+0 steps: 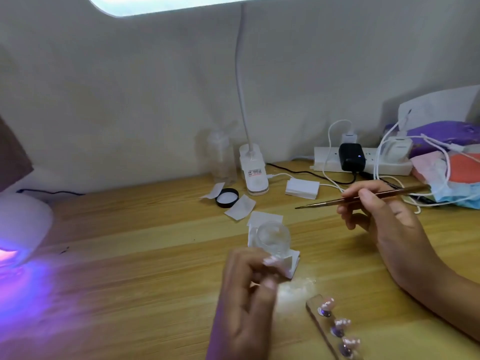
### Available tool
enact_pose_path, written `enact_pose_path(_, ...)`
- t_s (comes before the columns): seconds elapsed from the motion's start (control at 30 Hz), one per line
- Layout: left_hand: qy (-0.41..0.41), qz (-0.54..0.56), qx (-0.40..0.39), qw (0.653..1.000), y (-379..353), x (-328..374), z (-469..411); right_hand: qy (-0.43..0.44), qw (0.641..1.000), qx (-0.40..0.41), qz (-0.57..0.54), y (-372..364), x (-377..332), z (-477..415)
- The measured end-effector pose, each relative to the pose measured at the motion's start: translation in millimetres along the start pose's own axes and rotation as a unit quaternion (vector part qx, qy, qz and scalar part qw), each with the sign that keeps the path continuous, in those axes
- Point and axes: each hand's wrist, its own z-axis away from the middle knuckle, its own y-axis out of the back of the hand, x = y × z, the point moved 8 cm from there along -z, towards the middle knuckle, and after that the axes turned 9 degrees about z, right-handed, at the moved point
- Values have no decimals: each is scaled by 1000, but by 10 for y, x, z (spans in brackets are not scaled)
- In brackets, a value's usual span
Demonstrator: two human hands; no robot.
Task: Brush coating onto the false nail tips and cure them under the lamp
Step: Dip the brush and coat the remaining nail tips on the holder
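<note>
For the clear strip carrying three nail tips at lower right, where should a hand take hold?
Probably pinch the clear strip by its two long side edges, coming in low from either side. It lies flat on the table and the nail tips stand in a row along its top, so a grasp from above would likely touch them.

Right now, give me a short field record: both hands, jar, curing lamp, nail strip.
left hand: pinches one pink nail tip, blurred
right hand: holds brush, tip in air
jar: open, on white paper
lid: off, lying behind jar
curing lamp: far left, glowing purple
strip: three more tips on it, front right
</note>
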Motion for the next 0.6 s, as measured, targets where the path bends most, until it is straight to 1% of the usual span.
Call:
enact_pose_path(0.03, 45, 78, 53, 995, 67, -53, 15, 9, 1000, 3, 3, -3, -20, 3)
enact_pose_path(0.07, 101, 99, 115, 983, 208, -136, 13, 18, 1000, 5, 7, -8, -41, 7)
enact_pose_path(0.1, 136, 115, 160, 971, 219, -211, 20, 27, 1000, 5, 12, -16, -60, 16)
enact_pose_path(0.17, 178, 168, 178, 953, 175, -356, 12, 48, 998, -5, 29, -41, -105, 44)
enact_pose_path(0.23, 191, 189, 173, 948, 189, -388, -4, 74, 996, -23, 53, -81, -166, 87)
enact_pose_path(0.33, 236, 182, 113, 948, 91, -441, 8, 115, 988, -61, 84, -176, -248, 160)
enact_pose_path(0.4, 255, 203, 89, 941, 41, -451, 3, 143, 979, -92, 116, -251, -286, 201)
enact_pose_path(0.5, 275, 227, 76, 931, -9, -446, -5, 191, 959, -124, 169, -335, -340, 253)
enact_pose_path(0.6, 273, 205, 69, 937, -40, -449, 8, 204, 949, -142, 194, -377, -353, 267)
